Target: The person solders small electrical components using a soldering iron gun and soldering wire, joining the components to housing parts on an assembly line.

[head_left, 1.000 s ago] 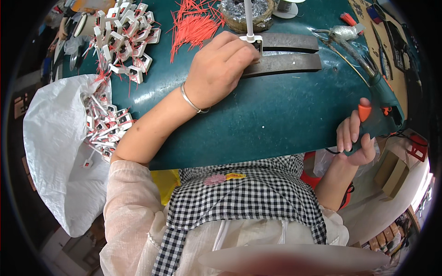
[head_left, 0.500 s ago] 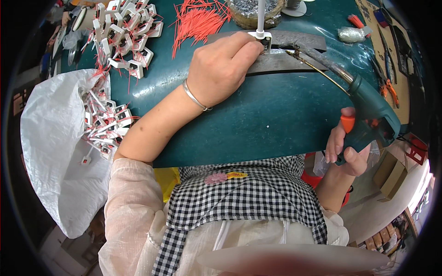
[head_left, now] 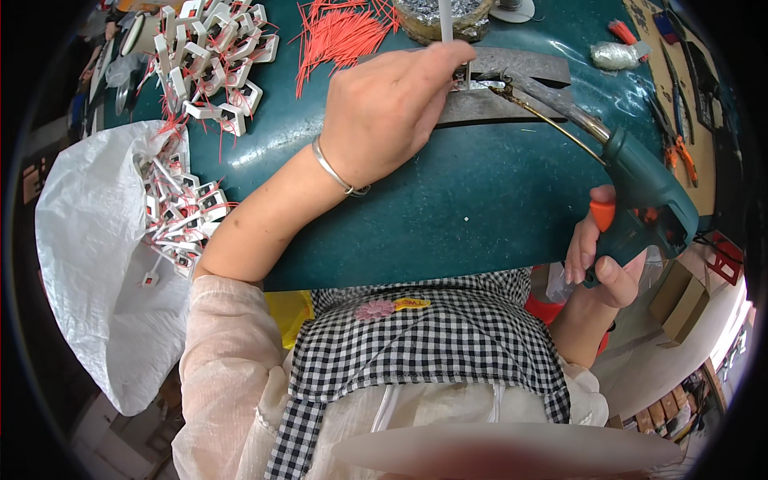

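Observation:
My right hand (head_left: pixel 602 248) is wrapped round the grip of a dark green soldering gun (head_left: pixel 646 180) with an orange trigger. The gun's metal barrel and a thin brass-coloured tube run up and left to a tip beside my left hand. My left hand (head_left: pixel 384 112), a bangle at its wrist, is closed on a small white housing with a white stem (head_left: pixel 446 22). The fingers cover most of the housing. Below this part lies a grey metal strip (head_left: pixel 524 66), and the gun's tip is very near the part's right side.
Several white housings with red wires (head_left: pixel 210 60) are heaped at the far left. More spill from a white sack (head_left: pixel 100 264). Loose red wires (head_left: pixel 344 36) lie beside a foil-filled round dish (head_left: pixel 444 20). Pliers (head_left: pixel 680 152) and other tools rest on the right.
My left hand has tilted and risen slightly, and its fingers now hide more of the white housing. The gun's tip has moved a little left; my right hand keeps its hold.

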### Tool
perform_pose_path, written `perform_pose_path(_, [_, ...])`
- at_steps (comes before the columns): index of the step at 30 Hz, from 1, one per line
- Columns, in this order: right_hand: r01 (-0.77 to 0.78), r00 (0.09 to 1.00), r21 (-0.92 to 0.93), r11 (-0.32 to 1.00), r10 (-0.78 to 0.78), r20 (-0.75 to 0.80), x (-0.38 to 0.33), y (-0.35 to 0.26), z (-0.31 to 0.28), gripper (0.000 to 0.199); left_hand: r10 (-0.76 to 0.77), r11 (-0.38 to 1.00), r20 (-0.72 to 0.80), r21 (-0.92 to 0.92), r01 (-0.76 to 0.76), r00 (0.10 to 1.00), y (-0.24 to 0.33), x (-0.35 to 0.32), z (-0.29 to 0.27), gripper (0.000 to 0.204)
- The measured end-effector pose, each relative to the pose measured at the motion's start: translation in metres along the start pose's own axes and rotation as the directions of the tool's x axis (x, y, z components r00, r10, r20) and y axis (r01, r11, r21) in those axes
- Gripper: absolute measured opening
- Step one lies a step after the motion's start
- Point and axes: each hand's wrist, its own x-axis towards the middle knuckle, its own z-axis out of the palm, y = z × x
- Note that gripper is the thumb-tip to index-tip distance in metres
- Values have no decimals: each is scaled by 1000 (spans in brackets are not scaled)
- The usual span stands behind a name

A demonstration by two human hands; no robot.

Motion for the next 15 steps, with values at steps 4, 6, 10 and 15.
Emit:
perform_pose_path(4, [-3,1000,-13,1000,3,-13,0,0,3,72,-7,1000,-12,-12,7,1000,1,5,1,43])
perform_pose_path(6, [-9,999,-25,1000,9,-35,0,0,4,69,43,999,-59,32,-41,997,4,9,-5,46])
perform_pose_path(10, [-9,999,-37,999,7,-48,1,1,6,67,-23,998,-13,-54,22,1000,10,17,-14,37])
perform_pose_path(15, [1,998,-79,997,-6,-57,3,2,8,63,-220,970,262,-45,240,940,21,33,-31,40])
